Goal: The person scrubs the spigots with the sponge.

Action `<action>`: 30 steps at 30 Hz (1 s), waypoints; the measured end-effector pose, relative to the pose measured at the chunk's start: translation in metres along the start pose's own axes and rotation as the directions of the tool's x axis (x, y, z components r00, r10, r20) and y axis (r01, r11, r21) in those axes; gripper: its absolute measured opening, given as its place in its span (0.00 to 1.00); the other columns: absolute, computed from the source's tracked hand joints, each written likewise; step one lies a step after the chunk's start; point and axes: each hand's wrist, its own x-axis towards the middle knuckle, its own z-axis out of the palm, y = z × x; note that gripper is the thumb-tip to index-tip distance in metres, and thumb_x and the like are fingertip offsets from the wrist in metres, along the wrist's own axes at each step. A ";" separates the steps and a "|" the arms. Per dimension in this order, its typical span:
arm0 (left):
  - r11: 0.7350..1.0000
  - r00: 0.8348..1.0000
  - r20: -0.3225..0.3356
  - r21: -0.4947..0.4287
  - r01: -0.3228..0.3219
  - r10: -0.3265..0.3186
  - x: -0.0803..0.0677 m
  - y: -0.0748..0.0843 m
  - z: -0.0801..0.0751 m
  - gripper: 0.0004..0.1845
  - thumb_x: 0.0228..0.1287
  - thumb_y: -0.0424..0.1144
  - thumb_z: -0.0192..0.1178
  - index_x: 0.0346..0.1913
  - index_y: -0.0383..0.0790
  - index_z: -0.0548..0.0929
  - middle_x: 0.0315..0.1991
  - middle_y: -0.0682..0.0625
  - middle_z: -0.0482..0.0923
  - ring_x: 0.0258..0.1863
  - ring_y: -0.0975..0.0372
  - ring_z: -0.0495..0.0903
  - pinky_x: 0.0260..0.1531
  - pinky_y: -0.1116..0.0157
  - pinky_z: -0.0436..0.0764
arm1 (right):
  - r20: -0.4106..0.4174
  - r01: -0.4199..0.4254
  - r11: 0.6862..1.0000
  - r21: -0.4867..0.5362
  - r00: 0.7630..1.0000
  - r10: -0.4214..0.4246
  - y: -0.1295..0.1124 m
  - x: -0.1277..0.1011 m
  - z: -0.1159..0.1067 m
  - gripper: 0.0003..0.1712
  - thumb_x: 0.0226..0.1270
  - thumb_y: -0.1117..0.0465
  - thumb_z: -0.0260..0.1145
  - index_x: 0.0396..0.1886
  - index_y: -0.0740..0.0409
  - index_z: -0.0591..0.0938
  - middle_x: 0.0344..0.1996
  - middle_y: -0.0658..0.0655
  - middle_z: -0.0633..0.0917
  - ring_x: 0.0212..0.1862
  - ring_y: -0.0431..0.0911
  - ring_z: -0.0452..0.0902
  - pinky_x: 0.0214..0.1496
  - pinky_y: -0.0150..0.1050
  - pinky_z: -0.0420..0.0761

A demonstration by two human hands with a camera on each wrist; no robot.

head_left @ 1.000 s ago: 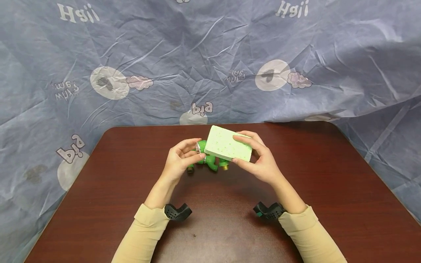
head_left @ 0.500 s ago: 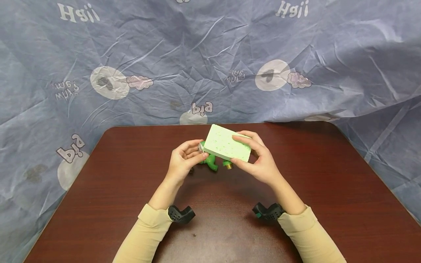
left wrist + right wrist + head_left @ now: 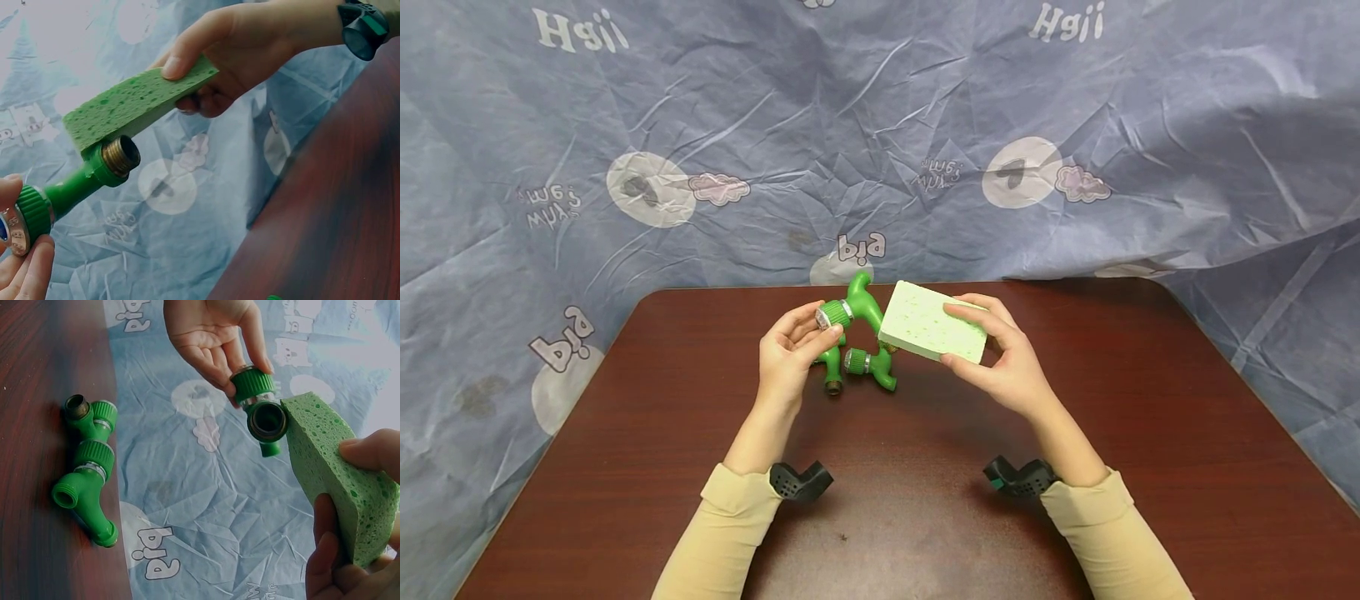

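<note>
My left hand (image 3: 790,350) pinches a green hose fitting (image 3: 850,307) by its ridged ring, up in the air over the back edge of the tabletop (image 3: 925,500). My right hand (image 3: 1000,358) grips a green sponge (image 3: 932,332), thumb under and fingers on top. One end of the sponge touches the brass end of the fitting (image 3: 122,156).

To wipe it well, I think I should keep the ring tight in my left fingers so the fitting does not spin. Then I rub the flat side of the sponge over the pipe end and turn the fitting a little at a time, so every side gets a rub. I should press softly. A hard push could knock the fitting out of my pinch.

Two more green fittings (image 3: 857,367) lie on the tabletop under my hands, near the back edge. They may be joined together, but I cannot tell for sure.
</note>
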 end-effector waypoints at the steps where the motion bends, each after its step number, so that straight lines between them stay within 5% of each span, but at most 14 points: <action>1: 1.000 1.000 -0.007 -0.010 -0.005 0.005 0.000 0.001 -0.001 0.24 0.50 0.22 0.66 0.54 0.24 0.75 0.37 0.48 0.82 0.33 0.61 0.83 0.34 0.67 0.82 | 0.001 0.002 1.000 0.000 1.000 -0.002 0.000 0.000 0.000 0.30 0.43 0.82 0.68 0.52 0.75 0.75 0.55 0.70 0.70 0.55 0.44 0.67 0.48 0.29 0.69; 18: 0.999 0.998 -0.061 0.041 -0.025 0.027 0.001 0.000 -0.003 0.22 0.48 0.21 0.67 0.49 0.28 0.78 0.35 0.49 0.81 0.30 0.62 0.82 0.30 0.70 0.80 | -0.072 -0.017 0.999 0.030 0.997 0.019 0.001 0.001 -0.001 0.30 0.44 0.83 0.67 0.52 0.76 0.74 0.55 0.71 0.69 0.54 0.43 0.69 0.43 0.27 0.70; 30: 0.988 0.996 0.031 0.130 -0.082 0.078 -0.006 -0.009 0.008 0.21 0.46 0.24 0.70 0.47 0.28 0.79 0.35 0.48 0.81 0.26 0.65 0.82 0.27 0.72 0.79 | -0.003 -0.035 0.999 -0.034 0.999 0.035 0.000 -0.001 0.013 0.30 0.46 0.80 0.69 0.53 0.74 0.75 0.56 0.69 0.69 0.55 0.44 0.67 0.45 0.27 0.71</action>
